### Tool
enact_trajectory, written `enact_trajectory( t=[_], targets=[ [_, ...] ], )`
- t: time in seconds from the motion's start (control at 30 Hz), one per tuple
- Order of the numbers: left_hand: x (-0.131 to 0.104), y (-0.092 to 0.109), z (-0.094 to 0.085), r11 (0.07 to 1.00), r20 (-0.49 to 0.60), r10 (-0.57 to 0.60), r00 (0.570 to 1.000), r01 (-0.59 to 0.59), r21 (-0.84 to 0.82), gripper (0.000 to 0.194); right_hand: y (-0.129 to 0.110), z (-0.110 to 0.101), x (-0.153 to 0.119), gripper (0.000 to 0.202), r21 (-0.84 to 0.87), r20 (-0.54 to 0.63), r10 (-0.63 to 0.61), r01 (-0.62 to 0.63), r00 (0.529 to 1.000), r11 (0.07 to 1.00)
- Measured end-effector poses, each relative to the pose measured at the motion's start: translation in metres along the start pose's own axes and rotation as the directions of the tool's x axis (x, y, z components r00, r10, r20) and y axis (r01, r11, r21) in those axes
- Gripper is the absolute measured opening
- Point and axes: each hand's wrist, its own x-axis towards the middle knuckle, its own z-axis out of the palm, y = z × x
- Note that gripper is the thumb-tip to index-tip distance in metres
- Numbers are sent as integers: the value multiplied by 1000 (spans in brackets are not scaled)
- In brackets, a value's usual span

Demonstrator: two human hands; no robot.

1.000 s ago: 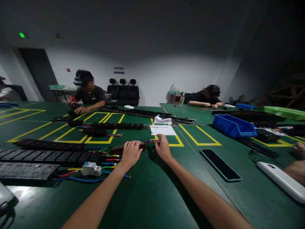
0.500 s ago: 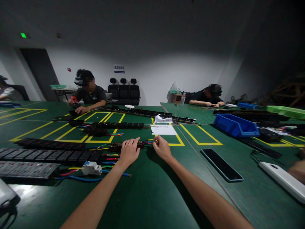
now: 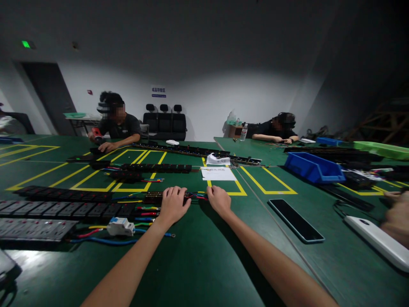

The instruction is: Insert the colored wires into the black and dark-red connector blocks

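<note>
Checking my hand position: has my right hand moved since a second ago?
Yes, slightly: your right hand sits lower in the view, farther from the white paper sheet.

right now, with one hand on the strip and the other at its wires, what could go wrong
A tug by the right hand on the wires could drag the strip from under the left hand.

The left arm crosses over a blue wire, so it might snag it.

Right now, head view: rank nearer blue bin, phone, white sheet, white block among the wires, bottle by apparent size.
1. Nearer blue bin
2. Phone
3. White sheet and white block: too alike to rank
4. Bottle; it stands farther off, so apparent size only.
</note>
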Motion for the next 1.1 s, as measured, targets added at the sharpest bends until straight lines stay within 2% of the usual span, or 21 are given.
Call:
enact_trajectory(
  t=[0.1, 0.2, 0.4, 0.57, 0.7, 0.8, 0.97, 1.1],
  targets=[
    [0, 0, 0, 994, -8, 81, 997, -82, -72, 33, 1, 1, 1, 43, 61, 32, 11, -13, 999, 998],
    [0, -1, 2, 979, 17, 156, 988, -153, -132, 33, 3, 4, 2, 37, 133, -12, -32, 33, 999, 991],
    [0, -2, 4, 969, 59, 168, 984, -153, -195, 34, 10, 13, 4, 25, 311, -210, -198, 257, 958, 915],
    [0, -2, 3, 968, 59, 175, 983, -161, -191, 33, 12, 14, 5, 20, 488, -262, -219, 324, 940, 810],
    [0, -1, 2, 971, 69, 171, 983, -157, -181, 33, 9, 8, -2, 19, 382, -283, -334, 425, 899, 821],
    [0, 0, 2, 974, 71, 161, 984, -146, -171, 32, 4, 3, -9, 23, 240, -222, -385, 433, 896, 869],
    [0, 0, 2, 976, 60, 157, 986, -146, -162, 33, -3, 1, -13, 23, 105, -152, -345, 362, 926, 926],
    [0, -1, 3, 982, 56, 138, 989, -129, -139, 36, -3, 0, -9, 21, 59, -132, -221, 230, 966, 971]
  ],
)
